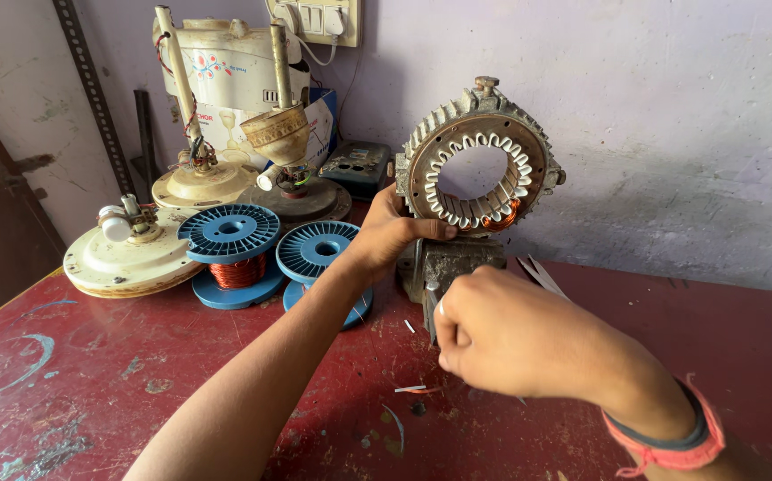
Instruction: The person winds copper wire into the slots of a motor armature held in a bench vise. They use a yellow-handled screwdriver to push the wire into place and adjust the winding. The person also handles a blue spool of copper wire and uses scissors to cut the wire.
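A round grey metal motor stator with white-lined slots and copper winding (479,169) is held upright on a grey metal stand (444,267) on the red worktop (136,374). The lower left rim of the stator is gripped by the left hand (390,236), fingers closed on it. Just below the stator, the right hand (493,334) is curled into a closed grip; what it holds cannot be told. Left of the stator, two blue plastic spools of copper wire (230,254) are stood.

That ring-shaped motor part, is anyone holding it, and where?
Yes: the left hand grips the stator ring at its lower left rim. Whether the right hand holds anything cannot be told.
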